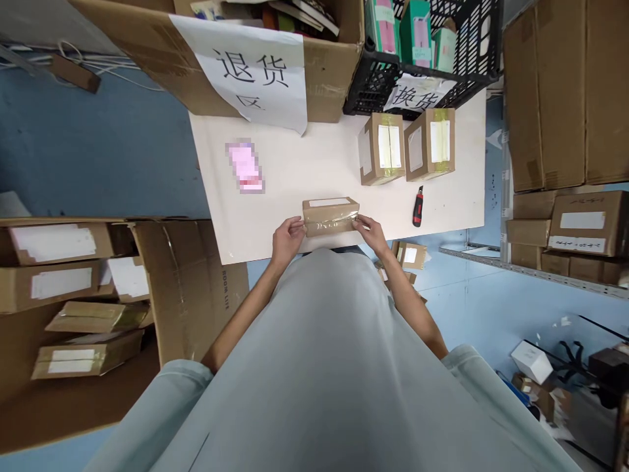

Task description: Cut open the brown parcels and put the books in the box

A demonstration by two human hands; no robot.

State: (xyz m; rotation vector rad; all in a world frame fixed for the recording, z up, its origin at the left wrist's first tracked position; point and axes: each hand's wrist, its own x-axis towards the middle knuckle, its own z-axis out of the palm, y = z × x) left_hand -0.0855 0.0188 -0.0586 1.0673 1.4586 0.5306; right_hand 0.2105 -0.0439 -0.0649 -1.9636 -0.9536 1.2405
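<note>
Over on the white table (314,164) sit two taped brown cardboard boxes (391,149), a red-and-black cutter (417,208), blurred pink item (246,167), black plastic crate (369,82), large brown carton (324,78).

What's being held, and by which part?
A small taped carton, held at its two ends: left hand on the left end, right hand on the right.

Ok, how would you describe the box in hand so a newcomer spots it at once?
On the pale table, look along the edge nearest the person. A low, taped cardboard box sits between the left hand and right hand. It is flatter than the two boxes by the black crate.
</note>
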